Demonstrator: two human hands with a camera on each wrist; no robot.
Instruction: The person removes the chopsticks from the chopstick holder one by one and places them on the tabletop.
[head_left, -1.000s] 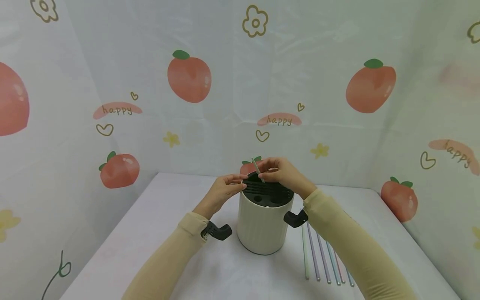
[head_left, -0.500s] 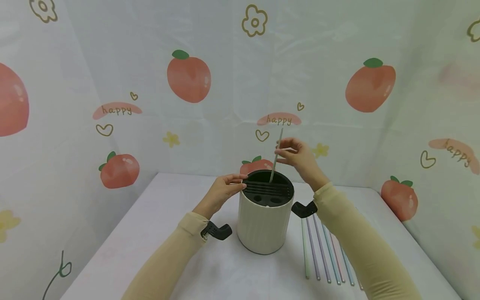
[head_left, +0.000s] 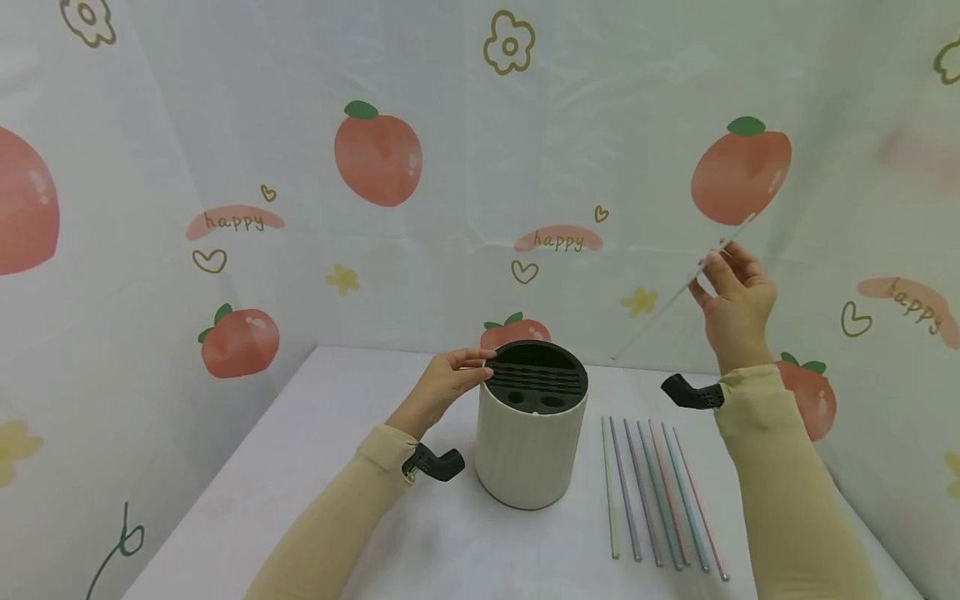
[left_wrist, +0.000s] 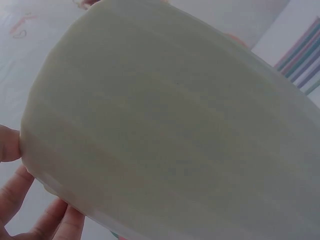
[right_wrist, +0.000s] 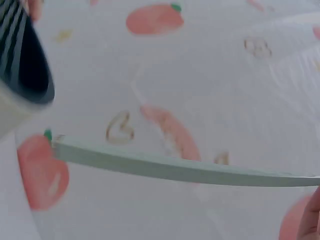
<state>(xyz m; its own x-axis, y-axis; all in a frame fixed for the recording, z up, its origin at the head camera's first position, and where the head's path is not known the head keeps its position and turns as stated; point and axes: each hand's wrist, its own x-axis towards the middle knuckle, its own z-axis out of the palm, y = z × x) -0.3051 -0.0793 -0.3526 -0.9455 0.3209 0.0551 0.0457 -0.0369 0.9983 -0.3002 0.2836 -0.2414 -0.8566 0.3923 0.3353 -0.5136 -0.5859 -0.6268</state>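
Note:
My left hand (head_left: pixel 442 385) holds the rim of a cream utensil holder (head_left: pixel 525 458) with thumb and fingertips. The holder stands upright on the white table. Its black top (head_left: pixel 536 379) has a wide opening at the back, narrow slots across the middle and two round holes in front. Up and to the right of it, my right hand (head_left: pixel 738 304) pinches a pale green chopstick (right_wrist: pixel 160 167) in the air. That chopstick slants, its lower end pointing down-left toward the table's back edge. In the left wrist view, the holder's wall fills most of the picture.
Several pastel chopsticks (head_left: pixel 642 492) lie side by side on the white table (head_left: pixel 427 550), right of the holder. A white backdrop (head_left: pixel 450 150) printed with fruit and hearts rises behind the table and along both sides.
My right hand has lifted the pale green chopstick out of the holder's back opening and carried it up and right. The left hand has stayed at the rim.

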